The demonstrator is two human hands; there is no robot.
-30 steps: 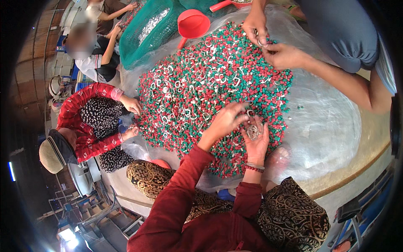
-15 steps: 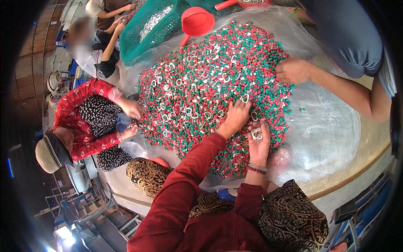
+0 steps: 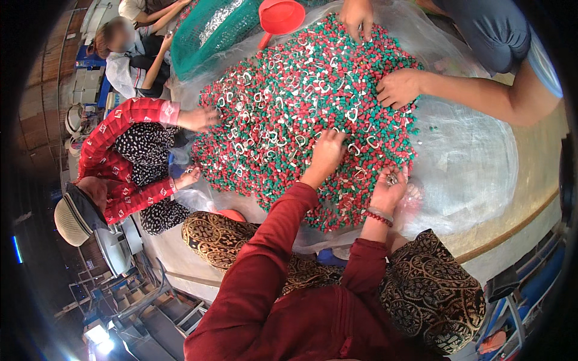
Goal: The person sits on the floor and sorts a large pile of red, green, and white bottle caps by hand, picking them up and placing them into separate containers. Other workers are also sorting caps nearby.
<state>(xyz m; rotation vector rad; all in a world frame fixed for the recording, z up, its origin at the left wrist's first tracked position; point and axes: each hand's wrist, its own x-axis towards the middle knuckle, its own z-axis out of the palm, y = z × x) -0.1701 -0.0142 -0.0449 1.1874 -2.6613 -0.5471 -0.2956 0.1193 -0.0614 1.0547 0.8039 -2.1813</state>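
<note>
A wide pile of small red, green and white pieces (image 3: 271, 174) lies before me, with white curved, ring-like pieces (image 3: 354, 113) scattered over its top. My left hand (image 3: 326, 155) rests on the middle of the pile, back up, fingers curled down and drawn together; whatever is between the fingertips is hidden. At the pile's near right edge, my right hand (image 3: 388, 191) is turned palm up. Its fingers curl around several small whitish pieces (image 3: 392, 178), partly covered by the fingers.
Opposite, at right, a co-worker's hand (image 3: 400, 88) touches the pile; another hand (image 3: 358, 21) reaches in from the top. A co-worker in a red patterned top (image 3: 135, 180) sits at left. A red scoop (image 3: 282, 16) and green mesh (image 3: 195, 51) lie beyond, on clear plastic sheeting (image 3: 463, 174).
My left hand has shifted slightly left, its fingers more drawn together. My right hand has moved right and curled more closely. The co-worker's hand at right reaches further in; another hand has appeared at the top.
</note>
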